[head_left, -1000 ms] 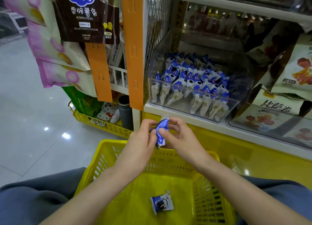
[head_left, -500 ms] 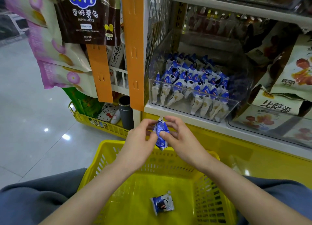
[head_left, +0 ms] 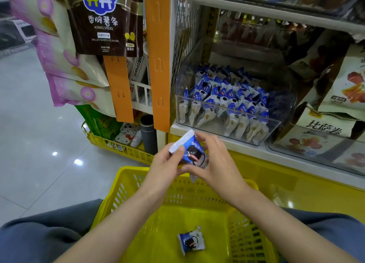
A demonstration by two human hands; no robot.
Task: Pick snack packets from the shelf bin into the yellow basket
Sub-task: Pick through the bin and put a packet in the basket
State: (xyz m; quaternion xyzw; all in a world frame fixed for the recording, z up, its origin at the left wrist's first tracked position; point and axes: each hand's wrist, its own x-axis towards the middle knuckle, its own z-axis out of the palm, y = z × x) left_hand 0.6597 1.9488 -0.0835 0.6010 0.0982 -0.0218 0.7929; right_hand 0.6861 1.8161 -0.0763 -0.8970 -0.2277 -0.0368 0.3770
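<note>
now turned face-up, snack packet (head_left: pixel 190 153) pinched between left hand (head_left: pixel 165 167) and right hand (head_left: pixel 214 164).

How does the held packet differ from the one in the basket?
The held packet is pinched between the left hand and right hand above the yellow basket's far rim; the basket packet lies loose on its floor. The held packet is tilted, crimped end up; the basket packet lies flat. Both have blue-and-white wrappers picturing a dark cookie.

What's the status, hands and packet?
Left hand and right hand both grip one blue-and-white snack packet above yellow plastic basket. One matching packet inside. Path clear.
</note>
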